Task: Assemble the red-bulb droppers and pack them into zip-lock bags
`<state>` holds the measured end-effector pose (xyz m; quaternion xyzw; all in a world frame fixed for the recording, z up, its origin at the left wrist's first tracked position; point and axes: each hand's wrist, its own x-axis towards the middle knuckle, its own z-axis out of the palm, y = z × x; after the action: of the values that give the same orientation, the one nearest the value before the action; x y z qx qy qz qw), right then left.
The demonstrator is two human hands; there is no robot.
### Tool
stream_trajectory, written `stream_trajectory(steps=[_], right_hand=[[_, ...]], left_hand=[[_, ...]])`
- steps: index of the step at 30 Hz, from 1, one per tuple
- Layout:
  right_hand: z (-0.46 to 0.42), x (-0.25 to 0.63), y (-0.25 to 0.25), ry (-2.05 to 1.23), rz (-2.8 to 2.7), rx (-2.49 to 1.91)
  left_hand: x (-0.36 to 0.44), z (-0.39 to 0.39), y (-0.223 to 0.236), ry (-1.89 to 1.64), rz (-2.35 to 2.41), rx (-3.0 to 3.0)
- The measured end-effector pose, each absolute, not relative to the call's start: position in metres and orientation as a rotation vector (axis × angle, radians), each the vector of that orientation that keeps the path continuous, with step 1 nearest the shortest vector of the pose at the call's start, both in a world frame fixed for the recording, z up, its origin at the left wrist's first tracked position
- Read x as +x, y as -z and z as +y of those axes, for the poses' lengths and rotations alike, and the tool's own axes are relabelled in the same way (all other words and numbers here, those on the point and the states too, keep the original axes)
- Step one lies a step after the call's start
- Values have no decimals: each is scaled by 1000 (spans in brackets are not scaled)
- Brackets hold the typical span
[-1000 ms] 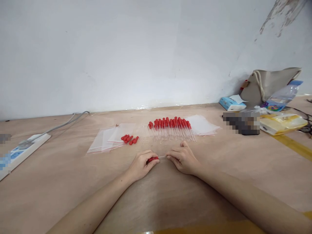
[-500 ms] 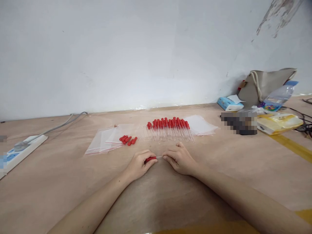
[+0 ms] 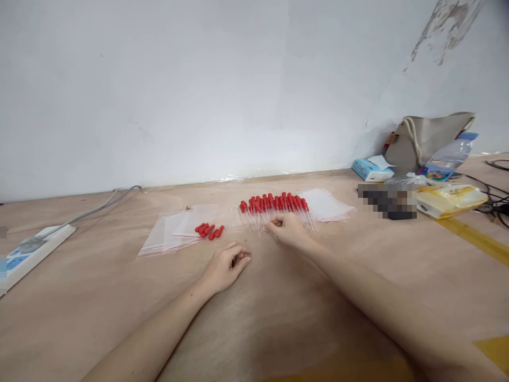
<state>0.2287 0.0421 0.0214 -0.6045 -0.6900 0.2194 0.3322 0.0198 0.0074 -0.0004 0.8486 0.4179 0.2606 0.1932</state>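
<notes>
Several glass droppers (image 3: 302, 217) with red rubber bulbs lie side by side in a row on the table, bulbs toward the wall. My right hand (image 3: 288, 229) is at the front of the row, fingers pinched on the lower end of a dropper (image 3: 258, 207) whose bulb lies over the others. My left hand (image 3: 228, 267) rests on the table nearer me, thumb and fingers apart, with nothing between them. Just beyond it, several loose red bulbs (image 3: 210, 231) lie in a small group. Thin clear tubes (image 3: 234, 220) lie left of the row, hard to make out.
Clear zip bags (image 3: 163, 233) lie at the left, and more bags (image 3: 326, 204) at the right of the row. A power strip (image 3: 43, 249) stands far left. At the right are a tissue pack (image 3: 371, 170), a grey bag (image 3: 433, 140), a plastic bottle (image 3: 453, 156) and a yellow pack (image 3: 451, 200).
My left hand has let go of the dropper's red bulb. My right hand has carried the dropper away from me, onto the row. The view has shifted slightly.
</notes>
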Motion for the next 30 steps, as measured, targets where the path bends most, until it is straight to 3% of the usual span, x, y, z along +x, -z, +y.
stream_trajectory(steps=[8, 18, 30], right_hand=[[83, 173, -22, -362, -1730, -1894], [84, 167, -13, -241, -1834, -2008], [87, 140, -19, -98, -2064, -1841]], left_hand=[[19, 6, 0, -724, 1163, 2395], [19, 6, 1, -730, 1157, 2392], [20, 4, 0, -740, 1151, 2410]])
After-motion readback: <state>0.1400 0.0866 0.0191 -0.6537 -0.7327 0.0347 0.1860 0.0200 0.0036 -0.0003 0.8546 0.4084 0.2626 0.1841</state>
